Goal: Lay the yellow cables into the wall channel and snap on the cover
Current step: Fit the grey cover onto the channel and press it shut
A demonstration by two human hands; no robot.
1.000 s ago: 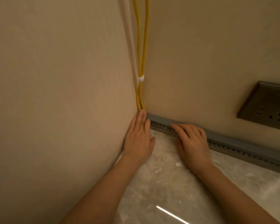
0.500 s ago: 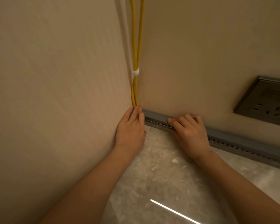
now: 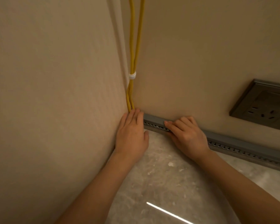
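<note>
The wall channel is running along the foot of the right-hand wall, its long axis leading from the corner off to the right, just above the floor. The yellow cables are hanging straight down the corner, bound by a white tie, and are meeting the channel's corner end. The left hand, nearer them, is lying flat with straight fingers, its tips touching the lowest visible stretch of cable. The right hand, farther along, is curling its fingers over the channel's perforated front, gripping it.
</note>
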